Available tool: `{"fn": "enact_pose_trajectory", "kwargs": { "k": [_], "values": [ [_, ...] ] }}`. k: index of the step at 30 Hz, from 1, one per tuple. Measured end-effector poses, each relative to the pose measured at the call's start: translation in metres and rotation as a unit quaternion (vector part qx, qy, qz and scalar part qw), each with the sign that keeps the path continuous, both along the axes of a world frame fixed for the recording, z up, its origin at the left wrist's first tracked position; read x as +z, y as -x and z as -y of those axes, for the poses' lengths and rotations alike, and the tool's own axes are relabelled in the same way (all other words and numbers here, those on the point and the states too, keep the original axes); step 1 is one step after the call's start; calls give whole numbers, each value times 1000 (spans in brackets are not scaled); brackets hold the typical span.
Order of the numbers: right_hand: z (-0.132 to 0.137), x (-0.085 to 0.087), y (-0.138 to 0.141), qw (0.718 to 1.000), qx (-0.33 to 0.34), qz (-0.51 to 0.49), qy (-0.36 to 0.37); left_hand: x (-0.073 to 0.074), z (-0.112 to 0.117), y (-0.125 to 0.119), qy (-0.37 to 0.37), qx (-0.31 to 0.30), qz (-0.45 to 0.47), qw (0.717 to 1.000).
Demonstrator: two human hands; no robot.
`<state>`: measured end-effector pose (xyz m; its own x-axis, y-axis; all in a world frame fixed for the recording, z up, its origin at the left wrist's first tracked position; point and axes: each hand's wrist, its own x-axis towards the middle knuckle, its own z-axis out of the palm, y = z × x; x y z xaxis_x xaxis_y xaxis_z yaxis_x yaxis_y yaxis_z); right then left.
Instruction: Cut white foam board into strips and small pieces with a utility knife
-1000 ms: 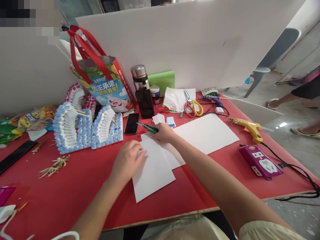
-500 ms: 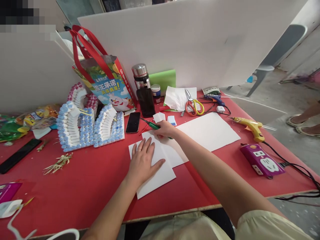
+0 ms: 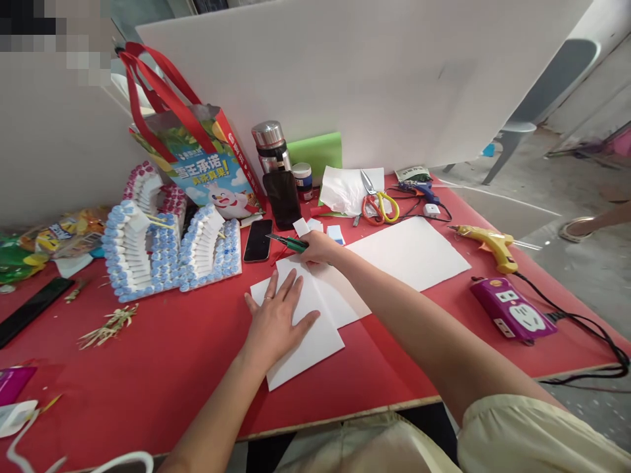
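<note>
My left hand (image 3: 277,314) lies flat with fingers spread on a white sheet (image 3: 315,345), which rests partly over a second white sheet (image 3: 414,253) reaching to the right. A green utility knife (image 3: 290,243) is in my right hand (image 3: 318,248), its blade end pointing left over the top of the sheets. The fingers are wrapped round the handle and partly hide it. Small white pieces (image 3: 336,235) lie just beyond that hand. A black phone (image 3: 258,240) sits left of the knife.
Scissors (image 3: 378,202), a steel bottle (image 3: 273,148) and a printed bag (image 3: 207,171) stand or lie at the back. Blue-and-white paper pieces (image 3: 142,263) are on the left. A yellow glue gun (image 3: 488,243) and a purple power strip (image 3: 515,312) occupy the right, with cords trailing off.
The right hand has shifted slightly with the knife, whose blade end now points more directly left. My left hand's fingers are spread wider on the sheet. The whole view has moved a little.
</note>
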<state>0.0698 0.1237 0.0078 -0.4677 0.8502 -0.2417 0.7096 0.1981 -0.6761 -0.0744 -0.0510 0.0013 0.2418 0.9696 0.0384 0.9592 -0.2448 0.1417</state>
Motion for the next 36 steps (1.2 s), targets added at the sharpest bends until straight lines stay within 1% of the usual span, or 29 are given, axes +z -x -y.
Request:
{"fn": "enact_pose_trajectory", "kwargs": {
  "k": [5, 12, 15, 18, 24, 27, 32, 36],
  "values": [
    [-4, 3, -2, 999, 32, 8, -24, 1, 3, 2, -6, -11, -17, 1000],
    [-4, 1, -4, 999, 44, 10, -26, 0, 29, 0, -29, -30, -18, 999],
    [-4, -1, -5, 999, 44, 9, -25, 0, 33, -1, -29, -26, -13, 999],
    [-4, -2, -5, 999, 42, 7, -24, 0, 29, -3, -23, -25, -12, 999],
    [-3, 1, -5, 999, 44, 6, -10, -1, 5, -2, -33, 2, -13, 999],
    [-2, 2, -5, 999, 42, 0, -5, -2, -3, 0, -36, 2, -11, 999],
    [0, 2, -6, 999, 22, -27, 14, -3, -4, 1, -34, 5, -14, 999],
    [2, 6, -7, 996, 1, -60, 60, 0, -4, -1, -13, 13, -31, 999]
  ]
}}
